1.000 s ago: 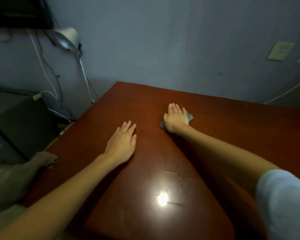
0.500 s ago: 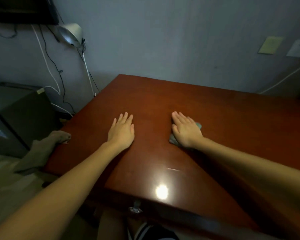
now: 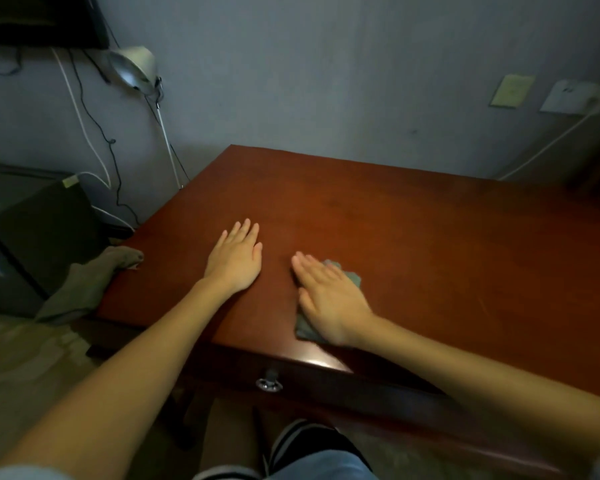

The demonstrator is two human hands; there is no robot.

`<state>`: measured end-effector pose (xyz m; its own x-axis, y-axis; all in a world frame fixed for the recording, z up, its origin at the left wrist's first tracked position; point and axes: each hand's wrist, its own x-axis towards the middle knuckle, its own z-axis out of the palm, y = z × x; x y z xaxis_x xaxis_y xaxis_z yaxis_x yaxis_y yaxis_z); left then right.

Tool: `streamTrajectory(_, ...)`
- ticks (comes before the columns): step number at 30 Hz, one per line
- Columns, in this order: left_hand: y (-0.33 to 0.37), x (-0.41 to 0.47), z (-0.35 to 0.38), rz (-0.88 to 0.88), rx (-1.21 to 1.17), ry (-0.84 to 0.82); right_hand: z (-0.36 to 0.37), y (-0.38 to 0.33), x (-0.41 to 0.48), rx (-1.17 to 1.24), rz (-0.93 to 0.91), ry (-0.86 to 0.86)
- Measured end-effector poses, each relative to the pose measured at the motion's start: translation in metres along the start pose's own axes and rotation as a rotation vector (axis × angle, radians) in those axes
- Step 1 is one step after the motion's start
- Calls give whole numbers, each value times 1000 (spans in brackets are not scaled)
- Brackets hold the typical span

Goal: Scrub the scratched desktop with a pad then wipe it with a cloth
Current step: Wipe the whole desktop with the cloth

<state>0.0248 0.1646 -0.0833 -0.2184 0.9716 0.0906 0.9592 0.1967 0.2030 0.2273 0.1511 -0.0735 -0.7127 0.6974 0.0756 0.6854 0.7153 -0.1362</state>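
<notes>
No legible text, label or number anywhere in view

left hand [image 3: 234, 261] flat, palm down, fingers straight, close together, arm outstretched | right hand [image 3: 329, 299] flat, palm down, fingers straight, angled up-left, slightly blurred

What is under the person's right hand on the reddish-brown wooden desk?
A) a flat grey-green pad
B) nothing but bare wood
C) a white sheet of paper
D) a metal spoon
A: a flat grey-green pad sticks out beyond the fingers and wrist of the right hand, which lies flat on it near the front edge of the reddish-brown wooden desktop.
</notes>
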Motion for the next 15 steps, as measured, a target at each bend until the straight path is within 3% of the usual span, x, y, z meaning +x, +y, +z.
streamTrajectory(4, 0, -1, 2, -6, -13, 2, -14, 45, 9, -46, 239, -19)
streamTrajectory(9, 0, 0, 2, 4, -12, 12, 0, 11, 62, 4, 463, 3)
streamTrajectory(11, 0, 1, 2, 6, -5, 14, 7, -21, 62, 1, 413, 24)
streamTrajectory(15, -1, 3, 2, 9, -4, 6, 12, -63, 1, 1, 113, 75)
